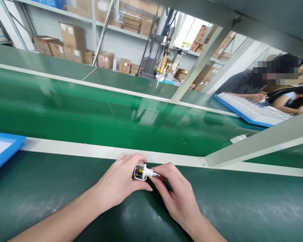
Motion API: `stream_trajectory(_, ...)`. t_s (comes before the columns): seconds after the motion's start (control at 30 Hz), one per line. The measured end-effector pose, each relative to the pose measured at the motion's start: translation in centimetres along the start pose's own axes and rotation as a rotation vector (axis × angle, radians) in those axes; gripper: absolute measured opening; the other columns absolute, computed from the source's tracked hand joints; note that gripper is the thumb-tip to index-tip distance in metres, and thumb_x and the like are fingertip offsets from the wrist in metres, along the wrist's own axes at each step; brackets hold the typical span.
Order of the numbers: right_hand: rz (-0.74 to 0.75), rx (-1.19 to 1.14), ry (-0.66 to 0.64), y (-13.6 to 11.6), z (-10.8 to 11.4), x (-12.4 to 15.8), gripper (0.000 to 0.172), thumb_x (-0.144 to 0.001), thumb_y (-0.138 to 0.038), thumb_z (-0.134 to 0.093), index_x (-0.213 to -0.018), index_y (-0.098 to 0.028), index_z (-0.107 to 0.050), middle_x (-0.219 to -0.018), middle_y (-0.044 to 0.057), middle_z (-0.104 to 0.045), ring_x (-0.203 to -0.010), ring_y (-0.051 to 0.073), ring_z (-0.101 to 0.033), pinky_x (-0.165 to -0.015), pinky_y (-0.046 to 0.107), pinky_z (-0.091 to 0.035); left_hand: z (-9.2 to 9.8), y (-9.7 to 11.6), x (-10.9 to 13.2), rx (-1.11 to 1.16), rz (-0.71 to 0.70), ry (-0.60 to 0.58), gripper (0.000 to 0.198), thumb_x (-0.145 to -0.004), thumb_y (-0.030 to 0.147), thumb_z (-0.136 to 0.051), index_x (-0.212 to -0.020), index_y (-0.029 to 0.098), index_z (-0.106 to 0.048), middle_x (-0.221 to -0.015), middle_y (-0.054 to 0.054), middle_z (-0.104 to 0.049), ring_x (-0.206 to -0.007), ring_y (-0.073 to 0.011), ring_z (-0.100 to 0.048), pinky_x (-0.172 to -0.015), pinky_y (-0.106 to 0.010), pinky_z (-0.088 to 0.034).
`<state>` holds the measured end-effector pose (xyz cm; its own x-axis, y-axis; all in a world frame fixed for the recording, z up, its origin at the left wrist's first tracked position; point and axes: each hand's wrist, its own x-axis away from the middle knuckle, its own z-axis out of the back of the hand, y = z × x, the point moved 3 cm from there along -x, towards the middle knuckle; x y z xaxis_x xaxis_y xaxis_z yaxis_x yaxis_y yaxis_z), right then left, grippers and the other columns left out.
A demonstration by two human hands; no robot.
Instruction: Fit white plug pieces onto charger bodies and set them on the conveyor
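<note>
Small white plug (142, 172) pinched between left hand (120, 178) and right hand (176, 191), both closed on it, long axis sideways just off the green surface's (242, 205) far edge, pins toward the right, open casing toward the left.

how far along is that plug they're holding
Partly built, it seems. Done: the metal pins already stick out of the white plug adapter. In hand: the left hand and right hand both hold it. Left: its back is still open, with a yellow part showing inside.
</note>
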<state>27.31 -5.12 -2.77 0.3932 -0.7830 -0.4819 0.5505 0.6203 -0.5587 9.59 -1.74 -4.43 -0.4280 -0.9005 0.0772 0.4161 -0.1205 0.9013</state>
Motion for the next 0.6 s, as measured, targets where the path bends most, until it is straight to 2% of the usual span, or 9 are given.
stream_trajectory(0.1, -0.026, -0.017, 0.024, 0.20, 0.09, 0.13, 0.015, -0.102, -0.013, -0.055, -0.114, -0.022, -0.057, -0.095, 0.003, -0.057, -0.078, 0.014, -0.056, -0.065, 0.025, -0.047, 0.04, 0.29, 0.32, 0.006, -0.008, -0.018, 0.047, -0.082, 0.033, -0.080, -0.120, 0.029, -0.052, -0.122, -0.001, -0.063, -0.113, -0.0248, -0.055, -0.088, -0.033, -0.044)
stream_trajectory(0.17, -0.029, -0.031, 0.044, 0.25, 0.16, 0.19, 0.015, -0.102, -0.013, -0.055, -0.114, -0.023, -0.056, -0.097, 0.003, -0.056, -0.081, 0.014, -0.056, -0.067, 0.025, -0.048, 0.00, 0.58, 0.57, 0.014, -0.050, -0.041, 0.043, -0.088, 0.031, -0.074, -0.122, 0.028, -0.048, -0.118, 0.000, -0.064, -0.104, -0.0217, -0.058, -0.084, -0.031, -0.044)
stream_trajectory(0.23, -0.023, -0.057, 0.049, 0.22, 0.16, 0.22, 0.016, -0.102, -0.012, -0.053, -0.114, -0.023, -0.055, -0.099, 0.003, -0.055, -0.085, 0.015, -0.056, -0.071, 0.026, -0.048, -0.16, 0.70, 0.78, 0.004, -0.082, -0.080, 0.047, -0.089, 0.030, -0.074, -0.124, 0.027, -0.043, -0.107, 0.001, -0.066, -0.090, -0.0191, -0.059, -0.075, -0.028, -0.042)
stream_trajectory(0.33, -0.012, -0.117, 0.014, 0.17, -0.05, 0.27, 0.019, -0.101, -0.011, -0.053, -0.116, -0.023, -0.054, -0.102, 0.004, -0.055, -0.089, 0.016, -0.055, -0.074, 0.027, -0.048, -0.44, 0.29, 0.94, -0.037, -0.073, -0.107, 0.054, -0.084, 0.039, -0.079, -0.120, 0.024, -0.043, -0.095, 0.003, -0.064, -0.075, -0.0169, -0.055, -0.063, -0.026, -0.035)
stream_trajectory(0.43, -0.025, -0.169, -0.026, 0.24, -0.23, 0.42, 0.021, -0.101, -0.012, -0.053, -0.119, -0.024, -0.052, -0.101, 0.003, -0.056, -0.086, 0.015, -0.055, -0.072, 0.027, -0.047, -0.55, -0.13, 0.85, -0.001, -0.134, -0.104, 0.049, -0.081, 0.047, -0.081, -0.112, 0.024, -0.050, -0.093, 0.004, -0.062, -0.076, -0.0153, -0.054, -0.063, -0.024, -0.035)
stream_trajectory(0.53, -0.041, -0.171, -0.045, 0.20, -0.10, 0.53, 0.021, -0.102, -0.013, -0.052, -0.120, -0.025, -0.052, -0.097, 0.001, -0.058, -0.080, 0.014, -0.054, -0.070, 0.026, -0.045, -0.31, -0.17, 0.49, 0.086, -0.217, -0.100, 0.039, -0.081, 0.046, -0.082, -0.103, 0.025, -0.058, -0.094, 0.006, -0.061, -0.082, -0.0138, -0.054, -0.068, -0.022, -0.038)
stream_trajectory(0.6, -0.035, -0.159, -0.048, -0.03, 0.10, 0.48, 0.020, -0.102, -0.014, -0.051, -0.119, -0.025, -0.053, -0.094, 0.000, -0.058, -0.077, 0.013, -0.052, -0.067, 0.025, -0.043, 0.09, -0.17, 0.19, 0.161, -0.198, -0.070, 0.033, -0.081, 0.043, -0.082, -0.098, 0.024, -0.061, -0.092, 0.006, -0.061, -0.083, -0.0131, -0.053, -0.070, -0.021, -0.039)
